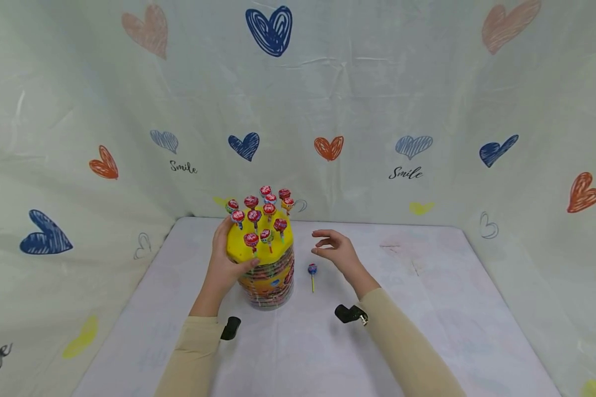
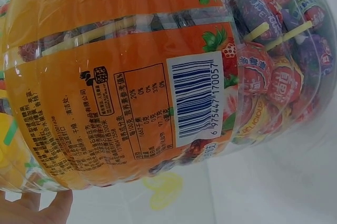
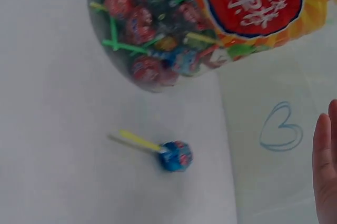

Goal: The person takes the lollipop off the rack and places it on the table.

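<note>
My left hand grips the lid end of a clear plastic jar filled with wrapped lollipops, thumb at the front. Several lollipops stand upright with their sticks in the yellow lid. The left wrist view shows the jar's orange label with a barcode, and fingertips at the lid end. To the jar's right, a single blue-and-red lollipop with a yellow stick lies on the table. Above and right of it hovers my right hand, holding nothing, its fingers loosely bent.
A white cloth covers the table. Behind and beside it hangs a pale curtain printed with hearts and writing. Black wrist cameras, such as the right one, stick out inward from both sleeves.
</note>
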Action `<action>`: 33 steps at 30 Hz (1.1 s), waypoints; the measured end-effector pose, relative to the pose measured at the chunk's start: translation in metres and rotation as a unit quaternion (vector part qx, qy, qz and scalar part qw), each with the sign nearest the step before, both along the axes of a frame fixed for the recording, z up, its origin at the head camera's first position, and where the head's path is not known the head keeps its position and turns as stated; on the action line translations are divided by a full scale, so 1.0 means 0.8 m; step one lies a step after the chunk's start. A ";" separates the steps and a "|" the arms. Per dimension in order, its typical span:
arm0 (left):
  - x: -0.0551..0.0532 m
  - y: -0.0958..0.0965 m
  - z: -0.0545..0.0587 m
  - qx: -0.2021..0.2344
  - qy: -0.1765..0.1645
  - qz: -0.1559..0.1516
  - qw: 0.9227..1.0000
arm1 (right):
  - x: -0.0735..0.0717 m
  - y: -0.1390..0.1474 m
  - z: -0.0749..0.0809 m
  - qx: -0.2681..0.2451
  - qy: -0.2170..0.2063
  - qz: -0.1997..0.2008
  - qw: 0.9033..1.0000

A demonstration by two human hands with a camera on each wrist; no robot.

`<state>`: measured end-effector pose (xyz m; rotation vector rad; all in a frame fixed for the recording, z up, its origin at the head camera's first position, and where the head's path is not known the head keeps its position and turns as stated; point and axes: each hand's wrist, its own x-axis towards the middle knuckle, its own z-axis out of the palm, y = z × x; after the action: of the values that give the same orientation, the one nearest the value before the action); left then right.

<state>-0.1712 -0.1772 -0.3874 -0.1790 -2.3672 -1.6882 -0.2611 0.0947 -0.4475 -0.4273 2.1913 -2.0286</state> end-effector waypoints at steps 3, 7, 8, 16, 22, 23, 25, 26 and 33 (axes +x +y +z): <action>0.000 0.000 0.000 0.002 -0.002 -0.001 1.000 | -0.002 -0.005 0.015 -0.016 0.032 0.008 0.999; 0.000 0.000 0.000 0.001 -0.003 -0.001 1.000 | -0.005 -0.014 0.031 -0.041 0.068 0.022 0.997; 0.000 0.000 0.000 0.001 -0.003 -0.001 1.000 | -0.005 -0.016 0.036 -0.047 0.072 0.027 0.996; -0.001 0.000 0.000 -0.003 0.001 0.002 1.000 | -0.004 -0.034 0.072 -0.106 0.107 0.082 0.985; 0.000 0.001 0.000 0.003 0.002 -0.001 1.000 | -0.005 -0.045 0.081 -0.113 0.123 0.116 0.979; 0.000 0.001 0.000 0.003 0.001 -0.002 1.000 | -0.005 -0.047 0.081 -0.114 0.123 0.122 0.978; 0.000 0.001 0.000 0.002 -0.001 -0.001 1.000 | -0.006 -0.050 0.081 -0.114 0.124 0.133 0.977; 0.000 0.001 0.000 0.002 -0.003 -0.001 1.000 | -0.006 -0.052 0.081 -0.114 0.125 0.138 0.976; 0.001 0.001 0.002 -0.001 -0.001 0.001 1.000 | -0.008 -0.058 0.081 -0.097 0.137 0.151 0.974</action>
<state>-0.1707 -0.1765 -0.3860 -0.1757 -2.3700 -1.6868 -0.2675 0.0484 -0.3828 -1.0524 1.9133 -2.1186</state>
